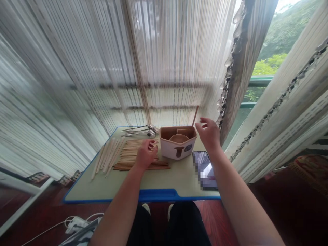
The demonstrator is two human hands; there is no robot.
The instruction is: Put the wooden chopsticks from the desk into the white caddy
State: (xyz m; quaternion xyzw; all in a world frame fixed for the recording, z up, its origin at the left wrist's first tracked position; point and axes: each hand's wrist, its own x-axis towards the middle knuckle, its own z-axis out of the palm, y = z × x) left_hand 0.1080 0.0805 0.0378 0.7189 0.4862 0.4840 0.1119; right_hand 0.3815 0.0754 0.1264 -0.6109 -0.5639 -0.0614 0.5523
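My left hand lies over rows of brown wooden chopsticks, its fingers loosely curled and apparently touching them. My right hand hangs in the air with fingers apart, just right of a white caddy with brown compartments and a round cup inside. One wooden stick stands up from the caddy, close to that hand. Paler wooden sticks lie fanned out on the left, and metal spoons lie at the far edge.
A phone with a blurred screen lies right of the caddy on a pale green table with a blue rim. Sheer curtains hang behind. Below are my dark trousers, a wooden floor and white cables.
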